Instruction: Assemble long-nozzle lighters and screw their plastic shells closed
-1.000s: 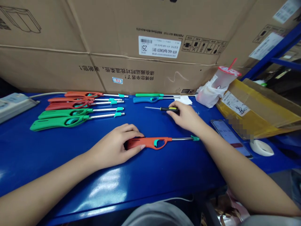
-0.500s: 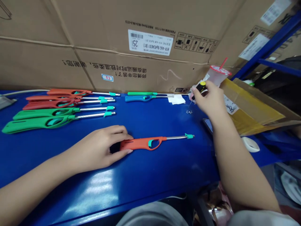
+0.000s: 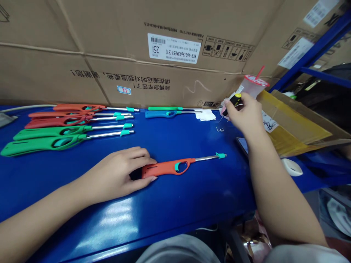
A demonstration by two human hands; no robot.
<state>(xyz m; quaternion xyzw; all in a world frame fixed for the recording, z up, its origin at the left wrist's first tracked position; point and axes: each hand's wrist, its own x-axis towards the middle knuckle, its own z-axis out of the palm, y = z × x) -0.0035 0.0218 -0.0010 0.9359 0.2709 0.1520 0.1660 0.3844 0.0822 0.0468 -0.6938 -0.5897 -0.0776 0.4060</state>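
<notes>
My left hand grips the handle end of an orange gas lighter, which lies on the blue table with its metal tube pointing right. A teal trigger sits in its loop and a teal piece is on the tube near the tip. My right hand is closed around a small black and yellow screwdriver, its thin shaft slanting down to the left. Just below the screwdriver's tip lies a little group of small screws. Whether the tip touches one, I cannot tell.
Several red, orange and green lighters lie in a row at the left. A blue lighter and a green one rest by the cardboard, near a white paper. A cup with a straw, phone and open carton stand right.
The lighter's handle has shifted slightly right in the view and its tube tilts up a little more. The screwdriver has tipped over somewhat further, still above the screws.
</notes>
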